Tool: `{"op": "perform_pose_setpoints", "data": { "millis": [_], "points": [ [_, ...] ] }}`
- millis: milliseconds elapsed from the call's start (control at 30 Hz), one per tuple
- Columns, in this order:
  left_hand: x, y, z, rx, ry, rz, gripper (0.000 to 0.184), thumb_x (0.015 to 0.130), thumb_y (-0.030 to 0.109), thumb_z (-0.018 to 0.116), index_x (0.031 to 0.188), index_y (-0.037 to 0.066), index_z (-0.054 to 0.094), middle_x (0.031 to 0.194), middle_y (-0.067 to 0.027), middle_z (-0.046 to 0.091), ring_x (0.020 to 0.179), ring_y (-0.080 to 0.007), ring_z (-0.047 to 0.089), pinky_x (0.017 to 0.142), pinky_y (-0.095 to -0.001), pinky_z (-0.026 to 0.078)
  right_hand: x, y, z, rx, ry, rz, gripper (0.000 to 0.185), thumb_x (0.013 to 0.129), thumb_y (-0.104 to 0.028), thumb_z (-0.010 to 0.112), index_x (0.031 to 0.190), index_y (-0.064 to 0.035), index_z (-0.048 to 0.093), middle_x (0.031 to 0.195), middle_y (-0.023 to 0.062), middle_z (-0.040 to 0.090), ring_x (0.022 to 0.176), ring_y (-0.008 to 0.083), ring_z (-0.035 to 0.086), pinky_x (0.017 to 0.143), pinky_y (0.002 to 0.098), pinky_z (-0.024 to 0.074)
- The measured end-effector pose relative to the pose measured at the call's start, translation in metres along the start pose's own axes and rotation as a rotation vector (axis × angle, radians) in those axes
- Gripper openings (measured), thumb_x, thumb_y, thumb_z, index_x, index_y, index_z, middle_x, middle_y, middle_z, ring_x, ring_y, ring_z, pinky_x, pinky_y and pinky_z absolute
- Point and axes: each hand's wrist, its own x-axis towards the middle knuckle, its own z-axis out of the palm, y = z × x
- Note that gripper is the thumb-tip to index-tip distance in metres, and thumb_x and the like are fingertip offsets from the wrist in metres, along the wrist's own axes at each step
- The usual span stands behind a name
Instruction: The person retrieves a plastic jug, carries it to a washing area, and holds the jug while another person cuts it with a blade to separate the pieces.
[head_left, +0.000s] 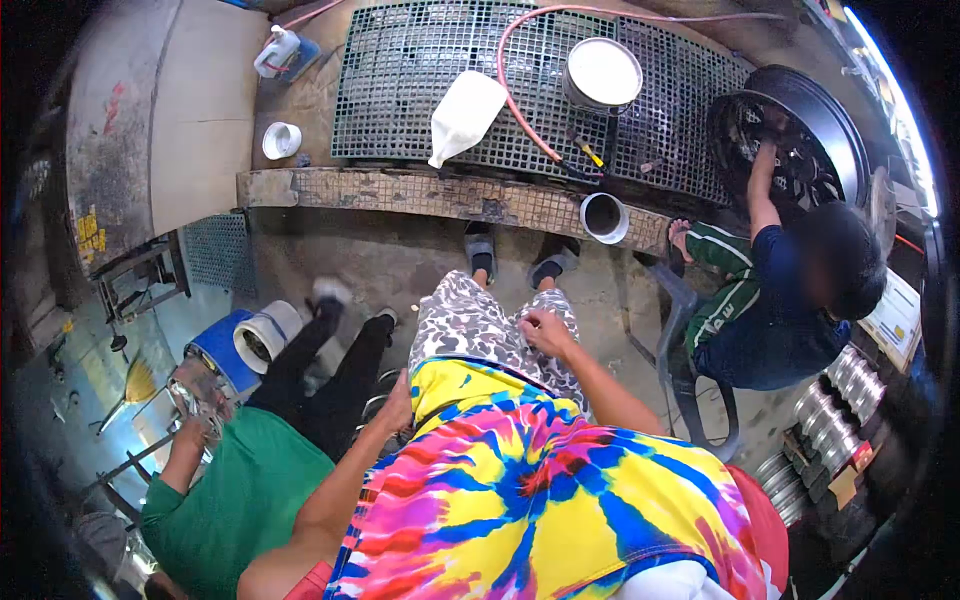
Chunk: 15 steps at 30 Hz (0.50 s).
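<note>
Closest to view, a tie-dye shirt spreads below the two hands, over camouflage trousers whose thighs reach forward of them. Loosely bent fingers on the right hand rest against the trousers, the leg apparently serving as its support; whether they pinch cloth, I cannot tell. By the shirt's edge at the hip sits the left hand, its fingers partly hidden, so its grip cannot be told either.

Ahead of both hands, a tiled ledge carries lattice mats, probably so liquid can drain through. On them a white jug appears to lie sideways, neck toward the hands, and a bucket stands upright, likely to keep its contents in. Forward of the right hand, a cup sits at the ledge's edge, perhaps for easy reach. Farther right, a co-worker reaches into a tilted wheel, seemingly propped to expose its inside.
</note>
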Motion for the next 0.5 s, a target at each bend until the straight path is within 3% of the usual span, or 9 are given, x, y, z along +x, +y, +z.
{"op": "perform_pose_setpoints", "data": {
  "millis": [67,167,200,233,333,367,400,500],
  "points": [
    [0.024,0.003,0.007,0.1,0.093,-0.098,0.052,0.093,0.029,0.048,0.135,0.0,0.036,0.132,-0.0197,0.045,0.124,-0.0271,0.041,0.103,-0.0352,0.032,-0.004,0.014,-0.013,-0.031,0.046,-0.018,0.028,0.083,-0.027,0.056,0.094,-0.0036,0.066,0.082,0.0155,0.066,0.077,0.0272,0.063,0.072,0.0366,0.0492],
    [0.082,-0.062,0.038,0.1,0.335,-0.389,0.048,0.095,0.031,0.036,0.129,-0.002,0.043,0.119,-0.0221,0.055,0.111,-0.0338,0.052,0.098,-0.039,0.037,-0.017,0.041,-0.043,-0.101,0.082,0.083,0.028,0.082,-0.028,0.056,0.091,-0.0034,0.066,0.084,0.0162,0.067,0.079,0.0279,0.064,0.073,0.0364,0.0491],
    [0.086,-0.046,0.036,0.121,0.224,-0.439,0.049,0.096,0.03,0.029,0.131,-0.002,0.041,0.122,-0.0191,0.056,0.112,-0.0306,0.053,0.096,-0.0401,0.039,-0.023,0.049,-0.053,-0.097,0.103,0.134,0.028,0.082,-0.029,0.056,0.09,-0.0039,0.066,0.084,0.0162,0.067,0.08,0.028,0.065,0.073,0.0363,0.0492],
    [0.085,-0.04,0.04,0.012,0.229,-0.456,0.047,0.096,0.028,0.032,0.131,-0.002,0.042,0.121,-0.0183,0.057,0.111,-0.0284,0.053,0.095,-0.0386,0.04,-0.028,0.058,-0.066,-0.096,0.125,0.182,0.029,0.082,-0.03,0.057,0.089,-0.0043,0.067,0.084,0.0161,0.067,0.08,0.0281,0.065,0.073,0.0363,0.0493],
    [0.043,0.012,0.029,-0.969,0.133,-0.503,0.042,0.094,0.021,0.039,0.129,-0.002,0.045,0.119,-0.0158,0.058,0.107,-0.022,0.055,0.091,-0.0342,0.042,-0.054,0.094,-0.086,-0.088,0.215,0.219,0.029,0.081,-0.033,0.057,0.089,-0.0076,0.068,0.086,0.0149,0.068,0.081,0.0276,0.066,0.074,0.0362,0.0497],
    [0.028,0.028,0.023,-1.063,0.068,-0.481,0.041,0.094,0.019,0.041,0.128,-0.001,0.046,0.118,-0.015,0.059,0.105,-0.0198,0.055,0.089,-0.0327,0.043,-0.055,0.107,-0.09,-0.085,0.252,0.203,0.029,0.081,-0.034,0.057,0.089,-0.009,0.069,0.087,0.0144,0.068,0.082,0.0273,0.066,0.074,0.0361,0.0499],
    [0.016,0.04,0.023,-1.026,0.024,-0.436,0.039,0.094,0.017,0.043,0.128,-0.001,0.047,0.117,-0.0141,0.06,0.104,-0.0176,0.056,0.088,-0.0312,0.044,-0.057,0.126,-0.091,-0.082,0.228,0.228,0.029,0.081,-0.034,0.057,0.091,-0.0102,0.069,0.087,0.0137,0.069,0.082,0.027,0.066,0.074,0.0363,0.05],
    [0.026,0.062,0.041,-0.527,0.012,-0.31,0.033,0.09,0.014,0.052,0.12,0.0,0.055,0.108,-0.0101,0.062,0.098,-0.0148,0.058,0.081,-0.0286,0.045,-0.067,0.16,-0.089,-0.06,0.162,0.288,0.03,0.081,-0.035,0.055,0.091,-0.0112,0.07,0.089,0.0141,0.068,0.084,0.029,0.065,0.076,0.0385,0.0499]
  ]
}}
